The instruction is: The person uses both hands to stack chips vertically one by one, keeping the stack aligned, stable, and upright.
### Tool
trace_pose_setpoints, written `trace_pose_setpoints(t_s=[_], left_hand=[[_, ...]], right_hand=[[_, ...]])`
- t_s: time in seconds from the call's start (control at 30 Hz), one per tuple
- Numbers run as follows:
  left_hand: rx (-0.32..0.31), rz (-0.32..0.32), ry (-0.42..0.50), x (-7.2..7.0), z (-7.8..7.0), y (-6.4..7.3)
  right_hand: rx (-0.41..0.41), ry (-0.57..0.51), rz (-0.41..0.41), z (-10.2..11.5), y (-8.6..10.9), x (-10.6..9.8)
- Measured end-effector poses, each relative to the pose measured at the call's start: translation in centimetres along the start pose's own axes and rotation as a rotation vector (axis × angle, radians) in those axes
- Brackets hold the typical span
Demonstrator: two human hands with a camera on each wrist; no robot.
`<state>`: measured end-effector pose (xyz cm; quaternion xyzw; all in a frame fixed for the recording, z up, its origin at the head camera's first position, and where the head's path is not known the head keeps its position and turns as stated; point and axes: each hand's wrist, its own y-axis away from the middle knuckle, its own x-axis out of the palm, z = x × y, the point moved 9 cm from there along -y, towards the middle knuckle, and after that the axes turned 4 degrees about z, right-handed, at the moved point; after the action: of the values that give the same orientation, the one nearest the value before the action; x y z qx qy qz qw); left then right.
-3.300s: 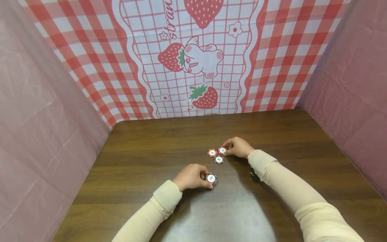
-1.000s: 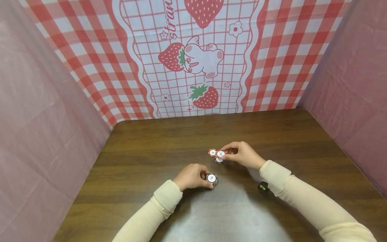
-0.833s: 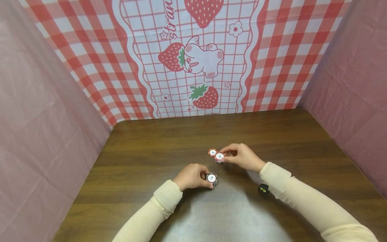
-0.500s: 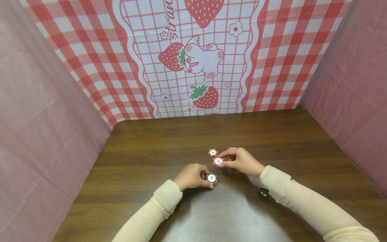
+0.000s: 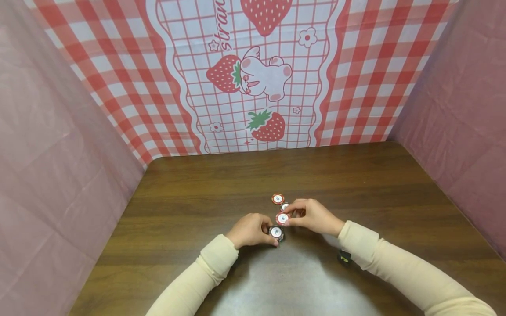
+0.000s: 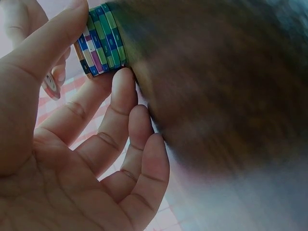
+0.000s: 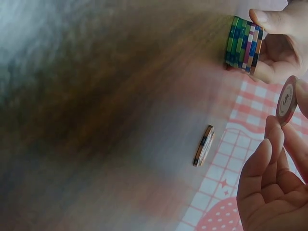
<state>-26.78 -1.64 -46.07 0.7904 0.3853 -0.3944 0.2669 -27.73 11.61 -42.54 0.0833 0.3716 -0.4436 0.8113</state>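
My left hand (image 5: 252,230) grips a stack of poker chips (image 5: 276,233) between thumb and fingers, a black-edged chip on top. In the left wrist view the stack (image 6: 102,42) shows green, blue, white and pink edges, and its far side meets the wooden surface. Between the thumb and fingertips of my right hand (image 5: 315,216) is a red poker chip (image 5: 282,218), held just beyond the stack; its white face is visible in the right wrist view. Two loose chips lie on the table farther back: a red one (image 5: 278,199) and a black one (image 5: 284,206), partly covered by my right fingers.
The brown wooden table (image 5: 189,193) ends at a red-and-white checked cloth (image 5: 363,87) with strawberry prints. Pink cloths hang at the left (image 5: 59,153) and right (image 5: 458,123). A dark device (image 5: 345,256) shows under the right wrist.
My right hand has lifted the red chip from beside the other loose chips and carried it over the black chip, nearer the stack. The left hand and its stack have stayed put.
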Motion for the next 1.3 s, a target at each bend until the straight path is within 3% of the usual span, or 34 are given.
trace_pose_setpoints(t_s=[0.17,1.3], left_hand=[[0.004,-0.003,0.001,0.0,0.1,0.0],[0.001,0.008,0.002,0.1,0.2,-0.1]], right_hand=[[-0.03,-0.009,0.013,0.3,0.1,0.4],[-0.015,0.053,0.125,0.4,-0.3,2.5]])
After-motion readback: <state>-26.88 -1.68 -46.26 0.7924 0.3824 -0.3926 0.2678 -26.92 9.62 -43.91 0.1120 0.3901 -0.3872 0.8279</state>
